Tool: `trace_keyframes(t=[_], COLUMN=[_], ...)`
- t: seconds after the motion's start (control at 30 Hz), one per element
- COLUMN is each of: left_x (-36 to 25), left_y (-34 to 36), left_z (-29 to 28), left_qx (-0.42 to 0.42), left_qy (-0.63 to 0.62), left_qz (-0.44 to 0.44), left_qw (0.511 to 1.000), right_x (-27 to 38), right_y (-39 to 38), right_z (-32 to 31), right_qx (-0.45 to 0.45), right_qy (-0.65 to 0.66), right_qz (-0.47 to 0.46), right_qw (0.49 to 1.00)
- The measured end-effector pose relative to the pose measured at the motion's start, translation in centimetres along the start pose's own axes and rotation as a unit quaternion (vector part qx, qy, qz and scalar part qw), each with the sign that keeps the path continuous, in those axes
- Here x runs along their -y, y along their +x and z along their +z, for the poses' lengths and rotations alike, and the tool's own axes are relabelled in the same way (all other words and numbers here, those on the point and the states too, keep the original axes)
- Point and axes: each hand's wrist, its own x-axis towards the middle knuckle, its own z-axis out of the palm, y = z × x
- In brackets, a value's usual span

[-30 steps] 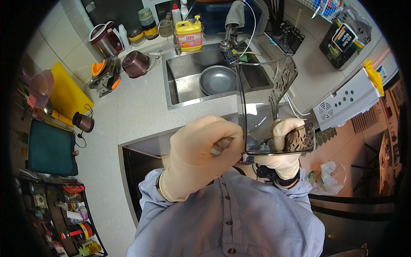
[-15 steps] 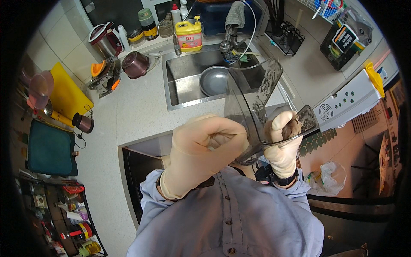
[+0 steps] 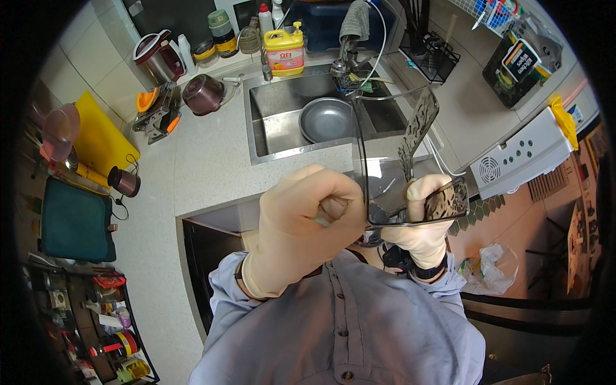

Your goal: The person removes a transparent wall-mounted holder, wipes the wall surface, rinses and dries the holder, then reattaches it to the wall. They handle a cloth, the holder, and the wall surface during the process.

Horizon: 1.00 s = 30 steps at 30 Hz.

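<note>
A smoke-tinted, see-through plastic bin with a dark mottled pattern on its sides is held up in front of my chest, its open mouth tilted toward me. My right hand, in a cream rubber glove, is closed over the bin's near right rim, with fingers reaching inside. My left hand, gloved likewise, is curled against the bin's near left corner; its fingertips are partly hidden there. Behind the bin, a grey round pan lies in the steel sink.
A yellow pump jug stands behind the sink, beside the cloth-wrapped faucet. Left on the counter are a dark-red pot, a kettle and a yellow board. A white appliance is at right.
The bin has shifted slightly right and turned, so its mouth faces me more. Both hands have moved a little with it; my right fingers stay over the rim.
</note>
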Motion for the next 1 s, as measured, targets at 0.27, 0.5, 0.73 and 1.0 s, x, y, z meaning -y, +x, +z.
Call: trace_keyframes(t=[0.27,0.5,0.73,1.0], left_x=[0.3,0.5,1.1,3.4], left_y=[0.1,0.1,0.4,1.5], left_z=[0.6,0.4,0.2,0.1], left_qx=[0.043,0.061,0.042,0.080], left_qy=[-0.183,-0.286,-0.355,-0.529], left_qz=[-0.146,-0.150,-0.165,-0.187], left_qw=[0.971,0.945,0.919,0.824], right_x=[-1.0,-1.4,-1.4,-1.8], right_y=[0.0,0.0,0.7,1.0], right_z=[0.0,0.2,1.0,0.4], right_qx=[0.024,0.032,0.032,-0.014], right_qy=[0.184,0.240,0.204,0.278], right_qz=[0.087,0.153,0.142,0.236], right_qw=[0.979,0.958,0.968,0.931])
